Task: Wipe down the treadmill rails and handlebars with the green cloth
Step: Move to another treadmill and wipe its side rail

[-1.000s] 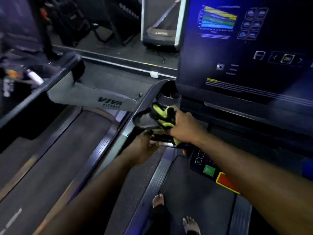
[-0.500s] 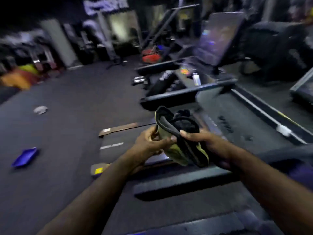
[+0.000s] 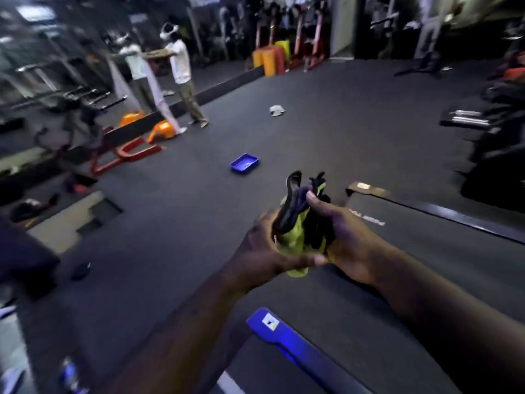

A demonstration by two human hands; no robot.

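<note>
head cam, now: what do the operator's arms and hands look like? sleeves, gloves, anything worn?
Left hand and right hand are bare, no gloves. Left forearm and right forearm are bare to the frame edge, no sleeve showing. No watch or band visible at either wrist. Dim, blurred frame: rings can't be ruled out.

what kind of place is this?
Most likely a gym: a treadmill side rail close to the camera, a red exercise frame on dark rubber flooring, and what look like chrome dumbbells at right.
</note>
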